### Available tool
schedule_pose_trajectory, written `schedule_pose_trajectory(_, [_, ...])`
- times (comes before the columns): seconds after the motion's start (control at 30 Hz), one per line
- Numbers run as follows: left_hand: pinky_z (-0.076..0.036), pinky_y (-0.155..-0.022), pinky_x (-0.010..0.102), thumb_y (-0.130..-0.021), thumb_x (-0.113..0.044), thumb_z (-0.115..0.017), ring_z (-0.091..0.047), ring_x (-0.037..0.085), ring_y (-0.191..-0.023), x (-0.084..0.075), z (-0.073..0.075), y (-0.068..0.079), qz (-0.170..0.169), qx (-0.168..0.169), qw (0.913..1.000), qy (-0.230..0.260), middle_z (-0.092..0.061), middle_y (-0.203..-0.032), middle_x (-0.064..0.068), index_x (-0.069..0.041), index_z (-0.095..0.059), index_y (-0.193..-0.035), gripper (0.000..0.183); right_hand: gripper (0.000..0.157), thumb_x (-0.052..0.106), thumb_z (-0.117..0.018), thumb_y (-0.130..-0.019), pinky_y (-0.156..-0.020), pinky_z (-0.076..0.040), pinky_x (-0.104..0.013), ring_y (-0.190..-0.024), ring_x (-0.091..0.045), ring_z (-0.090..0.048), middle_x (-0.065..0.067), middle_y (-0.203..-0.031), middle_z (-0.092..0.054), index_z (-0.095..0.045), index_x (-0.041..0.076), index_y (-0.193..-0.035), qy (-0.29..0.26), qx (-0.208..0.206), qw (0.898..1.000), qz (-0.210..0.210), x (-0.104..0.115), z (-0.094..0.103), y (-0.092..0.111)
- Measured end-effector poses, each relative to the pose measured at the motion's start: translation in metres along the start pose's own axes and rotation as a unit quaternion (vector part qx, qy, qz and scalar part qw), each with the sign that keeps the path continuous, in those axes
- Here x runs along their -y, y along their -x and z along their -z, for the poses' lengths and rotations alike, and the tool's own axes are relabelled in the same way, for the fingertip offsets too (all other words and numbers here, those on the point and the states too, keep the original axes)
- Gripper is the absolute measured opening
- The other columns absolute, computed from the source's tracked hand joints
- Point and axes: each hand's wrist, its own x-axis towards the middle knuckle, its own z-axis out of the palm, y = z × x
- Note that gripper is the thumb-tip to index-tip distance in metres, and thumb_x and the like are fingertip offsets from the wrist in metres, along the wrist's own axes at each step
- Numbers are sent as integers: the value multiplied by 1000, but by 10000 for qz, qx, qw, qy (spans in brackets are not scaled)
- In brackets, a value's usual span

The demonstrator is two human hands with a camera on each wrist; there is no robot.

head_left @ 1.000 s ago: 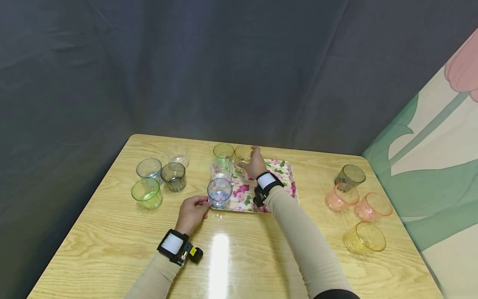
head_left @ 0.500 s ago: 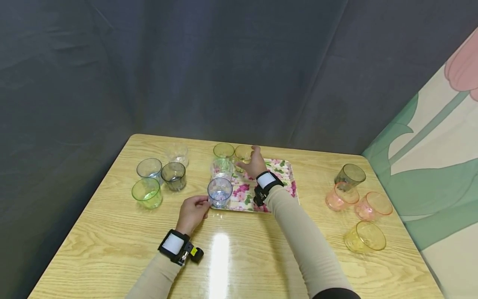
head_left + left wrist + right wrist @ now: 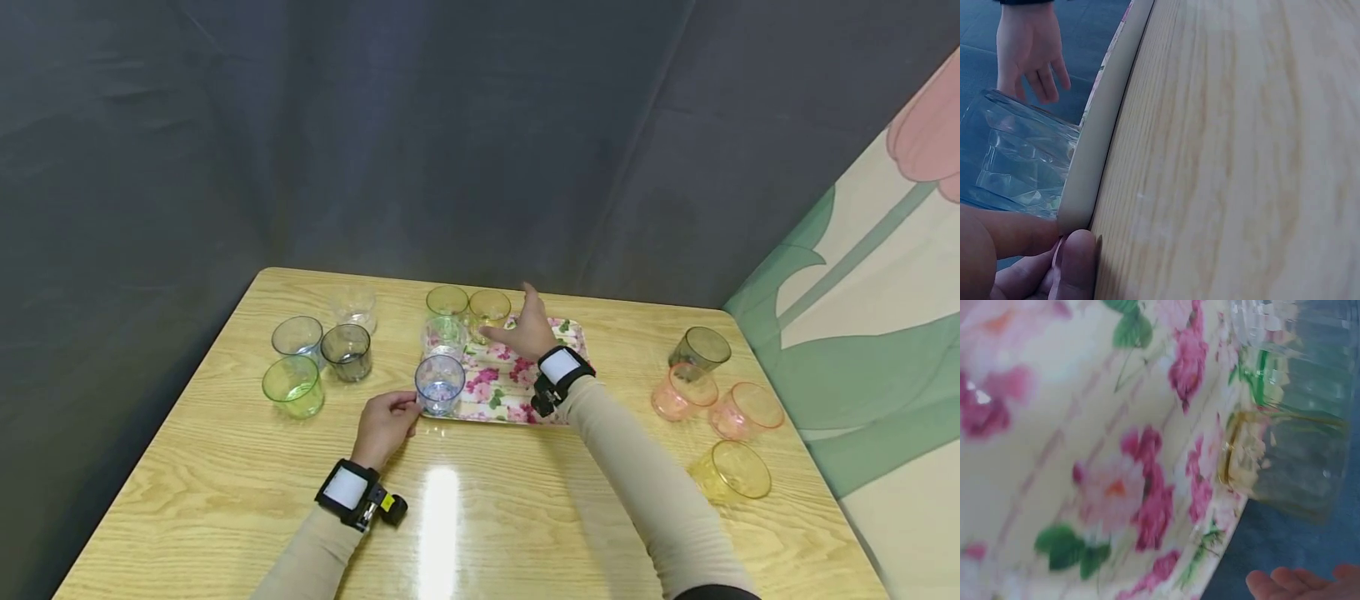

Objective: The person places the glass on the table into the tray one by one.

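Observation:
A floral tray (image 3: 498,387) lies on the table with several tumblers along its left side. A blue tumbler (image 3: 440,387) stands at the near left corner, a clear tumbler (image 3: 444,340) behind it, then a green tumbler (image 3: 447,302). Beside the green one, at the back, stands a yellow tumbler (image 3: 490,310). My left hand (image 3: 385,429) pinches the tray's near left corner between thumb and fingers, close to the blue tumbler; the left wrist view shows these fingers (image 3: 1079,262) at the rim. My right hand (image 3: 529,332) is spread, holding nothing, just right of the yellow tumbler.
At left stand a clear tumbler (image 3: 354,308), a blue tumbler (image 3: 297,340), a grey tumbler (image 3: 348,353) and a green tumbler (image 3: 293,387). At right are a dark tumbler (image 3: 700,349), two pink tumblers (image 3: 684,392) and a yellow tumbler (image 3: 730,473). A dark curtain (image 3: 480,150) hangs behind.
My right hand has let go of the yellow tumbler and moved a little to the right, its fingers spread wider. The left hand keeps its place at the tray corner.

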Motion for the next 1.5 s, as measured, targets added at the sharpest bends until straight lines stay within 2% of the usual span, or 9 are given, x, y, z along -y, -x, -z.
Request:
schedule_pose_trajectory(0.17, [-48,-48,19,-84,-4,-65,-59,14,-56,-1,0,0,61,3,10000,-35,-69,-87,20,5,-68,-105,23,89,44,-62,-86,-105,-36,-54,-132,-35,-30,-23,-149,-27,-13,2,-148,-19,-165,9998,86,-5,18,13])
schedule_pose_trajectory(0.4, [-48,-49,20,-84,-4,-64,-59,15,-55,-1,0,0,59,3,10000,-76,-69,-87,19,4,-68,-105,23,56,33,-57,-92,-93,-46,-53,-112,-35,-48,-24,-125,-50,-39,-1,-132,-119,-689,9971,298,-19,40,43])
schedule_pose_trajectory(0.63, [-47,-49,21,-84,-5,-64,-59,15,-54,1,0,-1,85,-5,9999,-97,-70,-87,19,4,-68,-105,23,50,19,-61,-90,-86,-47,-57,-109,-34,-50,-25,-124,-51,-42,-2,-131,-89,-1295,9879,850,-23,60,93])
schedule_pose_trajectory(0.83, [-47,-49,21,-84,-5,-64,-58,15,-54,-1,2,-2,78,-18,9998,-177,-69,-86,18,3,-68,-105,22,48,10,-64,-86,-86,-46,-60,-108,-37,-49,-28,-121,-52,-46,-5,-127,362,-1857,9744,1213,-25,95,141])
schedule_pose_trajectory(1.03, [-47,-48,21,-84,-5,-64,-58,14,-53,-1,0,-1,132,-10,9997,-187,-70,-85,17,3,-68,-104,22,51,-2,-67,-79,-93,-40,-24,-111,-14,-46,-6,-122,-54,-51,-1,-127,208,-2681,9547,1273,-53,146,190])
schedule_pose_trajectory(1.1, [-47,-49,21,-84,-5,-64,-58,14,-53,-1,-1,0,124,-8,9996,-237,-70,-85,16,2,-69,-105,22,56,-6,-67,-78,-95,-34,-12,-116,-8,-43,3,-127,-50,-49,2,-131,32,-2822,9524,1155,-71,160,204])
schedule_pose_trajectory(1.17, [-47,-49,22,-84,-6,-65,-58,14,-53,-1,-2,0,123,-49,9996,-266,-70,-85,16,2,-69,-104,22,64,-6,-65,-80,-99,-30,-8,-122,-7,-38,5,-136,-44,-42,6,-138,-86,-2856,9538,926,-89,170,217])
schedule_pose_trajectory(1.33, [-47,-48,21,-83,-5,-65,-59,15,-54,-2,-2,0,96,-120,9997,-206,-70,-85,16,2,-69,-103,22,76,-4,-53,-89,-112,-12,-12,-136,-9,-14,-4,-155,-12,-12,15,-150,-544,-2520,9658,277,-129,174,244])
schedule_pose_trajectory(1.5, [-47,-48,20,-83,-5,-64,-60,15,-55,-2,0,0,34,-120,9996,-234,-69,-85,16,3,-69,-103,22,83,-5,-47,-93,-115,4,-17,-138,-5,0,-3,-158,8,7,20,-150,-1260,-2154,9684,-23,-156,162,264])
